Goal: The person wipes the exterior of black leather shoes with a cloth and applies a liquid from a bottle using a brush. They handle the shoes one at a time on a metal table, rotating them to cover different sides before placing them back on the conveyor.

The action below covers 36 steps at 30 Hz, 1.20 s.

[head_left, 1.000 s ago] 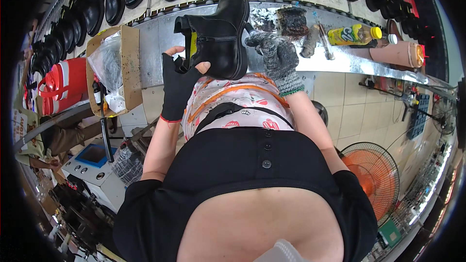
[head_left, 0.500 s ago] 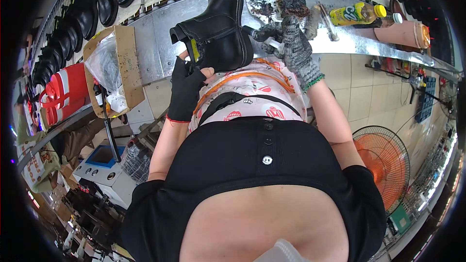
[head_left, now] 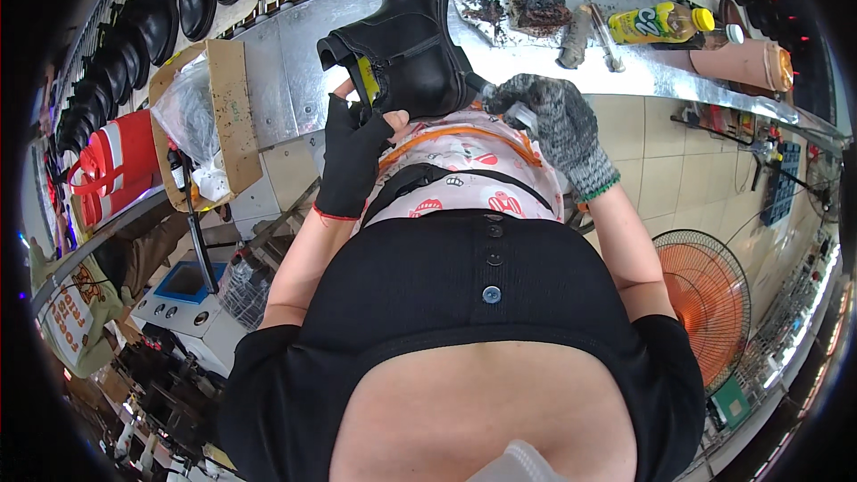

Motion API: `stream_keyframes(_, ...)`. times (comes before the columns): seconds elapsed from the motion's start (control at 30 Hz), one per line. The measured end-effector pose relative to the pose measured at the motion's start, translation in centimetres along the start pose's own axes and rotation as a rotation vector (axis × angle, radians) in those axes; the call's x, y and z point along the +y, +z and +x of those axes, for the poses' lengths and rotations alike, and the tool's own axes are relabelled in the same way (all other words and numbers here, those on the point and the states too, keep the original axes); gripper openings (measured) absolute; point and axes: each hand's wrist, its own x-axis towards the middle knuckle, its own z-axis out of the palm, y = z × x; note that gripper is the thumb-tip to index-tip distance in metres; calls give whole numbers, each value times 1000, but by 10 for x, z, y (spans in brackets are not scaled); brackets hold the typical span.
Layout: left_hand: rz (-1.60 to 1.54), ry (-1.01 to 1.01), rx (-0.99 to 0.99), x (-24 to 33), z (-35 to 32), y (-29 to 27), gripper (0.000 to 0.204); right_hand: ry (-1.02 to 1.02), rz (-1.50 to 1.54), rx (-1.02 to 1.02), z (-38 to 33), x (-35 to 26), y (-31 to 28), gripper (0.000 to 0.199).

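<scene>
A black leather ankle boot (head_left: 406, 45) with a side zip lies over the near edge of the metal bench, its toe pointing away from me. My left hand (head_left: 346, 156), in a black fingerless glove, grips the boot's shaft at the opening, next to a yellow tag inside. In a grey knitted glove, my right hand (head_left: 562, 129) is closed around a slim tool (head_left: 521, 113) with a pale handle. Its dark tip meets the sole edge near the heel; fingers cover much of the tool, so its exact kind is unclear.
Beyond my right hand lie a black-stained block (head_left: 537, 0), a wrapped stick (head_left: 574, 40) and a thin brush-like tool (head_left: 607, 40). A yellow-labelled drink bottle (head_left: 656, 25) lies farther right. At left hangs a cardboard box (head_left: 234, 116) holding plastic bags. A fan (head_left: 701, 303) stands at right.
My right hand has come nearer to me, taking the tool's tip along the sole edge toward the heel. The boot has shifted slightly, still held by my left hand.
</scene>
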Motion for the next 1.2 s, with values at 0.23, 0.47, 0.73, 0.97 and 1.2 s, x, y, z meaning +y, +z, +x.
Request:
stream_keyframes(0.23,-283,24,27,11,6,19,65,14,-141,97,-21,-17,-5,22)
stream_keyframes(0.47,-478,29,21,17,15,19,55,-77,-45,180,-24,-36,-14,29)
stream_keyframes(0.73,-557,19,-28,24,18,9,34,125,240,128,-25,-43,-17,24)
stream_keyframes(0.97,-335,50,65,29,29,-50,31,494,1442,256,-35,22,-29,65)
stream_keyframes(1.2,437,763,662,66,117,-117,34,670,964,552,-15,33,15,46)
